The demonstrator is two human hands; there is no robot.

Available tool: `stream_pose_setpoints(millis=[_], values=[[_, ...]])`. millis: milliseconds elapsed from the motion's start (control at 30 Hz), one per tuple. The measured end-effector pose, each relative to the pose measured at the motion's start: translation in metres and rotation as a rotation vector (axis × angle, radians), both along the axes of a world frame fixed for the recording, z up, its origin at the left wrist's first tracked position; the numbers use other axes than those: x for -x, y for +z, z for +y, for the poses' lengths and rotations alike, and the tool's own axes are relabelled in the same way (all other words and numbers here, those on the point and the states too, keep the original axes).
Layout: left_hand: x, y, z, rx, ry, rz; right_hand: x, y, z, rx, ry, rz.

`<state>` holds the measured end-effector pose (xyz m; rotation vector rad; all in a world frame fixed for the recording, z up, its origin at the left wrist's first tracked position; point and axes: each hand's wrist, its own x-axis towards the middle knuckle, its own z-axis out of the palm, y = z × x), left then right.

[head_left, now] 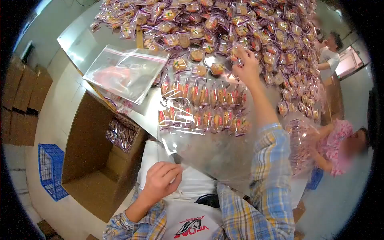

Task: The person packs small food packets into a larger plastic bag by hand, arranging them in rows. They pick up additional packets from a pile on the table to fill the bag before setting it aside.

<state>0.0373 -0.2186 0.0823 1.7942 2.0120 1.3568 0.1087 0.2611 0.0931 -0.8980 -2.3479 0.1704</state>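
Note:
My right hand (247, 66) reaches to the near edge of a large heap of small wrapped pastries (200, 30), its fingers closed around one wrapped pastry (235, 52). Two or three loose wrapped pastries (216, 69) lie just left of that hand. Below it, a clear plastic bag (208, 150) lies on the table, with two rows of wrapped pastries (204, 96) standing on edge in it. My left hand (162, 179) is at the table's near edge, above my lap, with its fingers curled. What those fingers hold, if anything, is hidden.
A stack of flat clear bags (128, 72) lies at the table's left. Below it stands an open cardboard box (86, 176) with a filled pack (121, 135) inside. A blue crate (52, 172) is on the floor. At right, a person in pink (338, 144) handles a filled bag (300, 146).

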Motion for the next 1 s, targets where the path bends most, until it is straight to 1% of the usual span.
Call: stream_pose_setpoints(millis=[33,67,100,133,167,200,233,267,367,400,500,533,600,667,800,900,967,1000], values=[[-0.004,0.000,-0.001,-0.004,0.031,-0.011,0.001,0.002,0.000,0.031,0.016,0.030],[-0.008,0.000,-0.003,0.076,0.013,-0.045,0.002,0.003,0.000,0.065,0.031,0.058],[-0.014,0.000,0.000,0.135,0.030,-0.016,0.004,0.006,-0.004,0.101,0.044,0.086],[-0.021,0.000,0.008,0.198,0.044,0.016,0.009,0.006,-0.008,-0.041,0.059,0.010],[-0.028,-0.002,0.015,0.260,0.055,0.052,0.015,0.005,-0.012,-0.068,0.065,-0.085],[-0.034,-0.011,0.019,0.391,0.059,0.090,0.022,0.006,-0.021,-0.094,0.067,-0.178],[-0.038,-0.017,0.028,0.397,0.093,0.141,0.027,0.002,-0.029,-0.111,0.065,-0.273],[-0.037,-0.022,0.041,0.403,0.129,0.190,0.037,-0.001,-0.034,-0.106,0.006,-0.423],[-0.036,-0.031,0.068,0.383,0.247,0.368,0.050,-0.002,-0.037,0.041,0.015,-0.640],[-0.037,-0.033,0.074,0.369,0.292,0.429,0.054,-0.003,-0.034,0.018,0.050,-0.607],[-0.038,-0.036,0.086,0.229,0.353,0.351,0.060,-0.003,-0.026,0.059,0.051,-0.723],[-0.036,-0.038,0.089,0.234,0.355,0.334,0.060,-0.003,-0.025,0.044,0.075,-0.740],[-0.031,-0.041,0.089,0.255,0.339,0.306,0.063,0.000,-0.022,0.098,0.047,-0.794],[-0.029,-0.037,0.091,0.332,0.352,0.295,0.073,-0.001,-0.022,0.135,0.024,-0.868],[-0.023,-0.016,0.097,0.352,0.430,0.342,0.082,-0.010,-0.024,0.122,-0.039,-0.900],[-0.010,-0.019,0.098,0.421,0.391,0.418,0.084,-0.006,-0.033,0.110,-0.084,-0.943],[-0.008,-0.021,0.102,0.370,0.414,0.410,0.087,-0.010,-0.036,0.070,-0.138,-0.953],[-0.006,-0.021,0.101,0.352,0.419,0.387,0.087,-0.003,-0.043,0.073,-0.152,-1.005]])
